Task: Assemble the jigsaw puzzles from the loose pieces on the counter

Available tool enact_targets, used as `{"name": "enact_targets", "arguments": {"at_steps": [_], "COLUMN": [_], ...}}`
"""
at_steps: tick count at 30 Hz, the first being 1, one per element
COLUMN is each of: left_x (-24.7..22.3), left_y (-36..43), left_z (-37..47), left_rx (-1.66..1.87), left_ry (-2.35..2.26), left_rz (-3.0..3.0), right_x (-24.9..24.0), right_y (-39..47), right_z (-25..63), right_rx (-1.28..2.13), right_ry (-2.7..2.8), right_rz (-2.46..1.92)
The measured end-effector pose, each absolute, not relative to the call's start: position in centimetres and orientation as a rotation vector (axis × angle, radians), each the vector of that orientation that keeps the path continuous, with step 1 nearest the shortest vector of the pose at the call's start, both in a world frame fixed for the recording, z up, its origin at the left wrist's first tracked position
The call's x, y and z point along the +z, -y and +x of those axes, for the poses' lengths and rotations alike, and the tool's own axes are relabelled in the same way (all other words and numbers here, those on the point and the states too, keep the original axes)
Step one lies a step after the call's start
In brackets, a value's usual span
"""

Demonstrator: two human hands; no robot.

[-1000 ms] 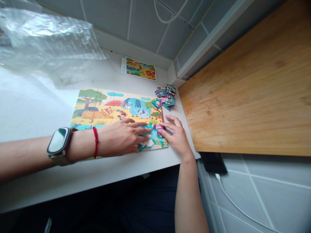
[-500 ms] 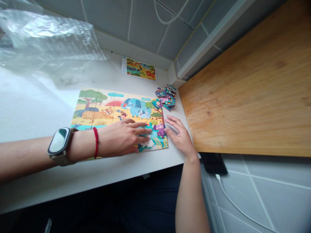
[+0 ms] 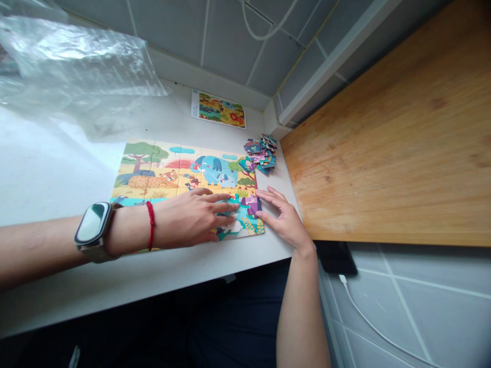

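An animal jigsaw puzzle point(image 3: 215, 171) lies on the white tabletop, its pieces mostly joined. My left hand point(image 3: 203, 217) rests flat across its lower middle, fingers spread, covering part of the picture. At the puzzle's right edge sits a purple puzzle piece point(image 3: 252, 205), which differs in colour from the teal scene around it. My right hand point(image 3: 282, 217) is beside that piece, fingertips and thumb apart, at its right side. Whether the piece lies on top of the others or in a gap I cannot tell.
A pile of loose puzzle pieces point(image 3: 263, 153) lies beyond the puzzle's upper right corner. Behind stands a picture card point(image 3: 218, 109). Clear plastic wrapping point(image 3: 76, 66) is at the back left. A wooden board point(image 3: 383, 153) borders the right, with a phone point(image 3: 337, 257) on a cable below it.
My right hand has moved slightly left, bringing its fingertips and thumb to the purple piece's right edge. My left hand has stayed in place.
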State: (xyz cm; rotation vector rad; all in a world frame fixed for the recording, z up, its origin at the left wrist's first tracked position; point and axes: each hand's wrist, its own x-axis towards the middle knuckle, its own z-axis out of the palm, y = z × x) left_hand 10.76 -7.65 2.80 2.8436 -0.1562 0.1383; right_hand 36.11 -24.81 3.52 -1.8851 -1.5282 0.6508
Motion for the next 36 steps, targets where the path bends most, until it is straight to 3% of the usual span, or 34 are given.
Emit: {"name": "enact_targets", "arguments": {"at_steps": [12,29,36], "left_x": [3.2,3.0,2.7], "left_y": [7.7,7.7,7.7], "left_z": [10.9,10.7,10.7], "left_rx": [0.018,0.112,0.175], "left_ry": [0.13,0.163,0.171], "left_rz": [2.817,2.843,2.836], "right_x": [3.2,2.6,2.0], "right_y": [25.0,25.4,23.4], "right_z": [36.9,37.1,38.0], "right_rx": [0.657,0.674,0.522], "right_ry": [1.516,1.383,1.328], "right_rz": [-1.83,-1.761,-1.77]}}
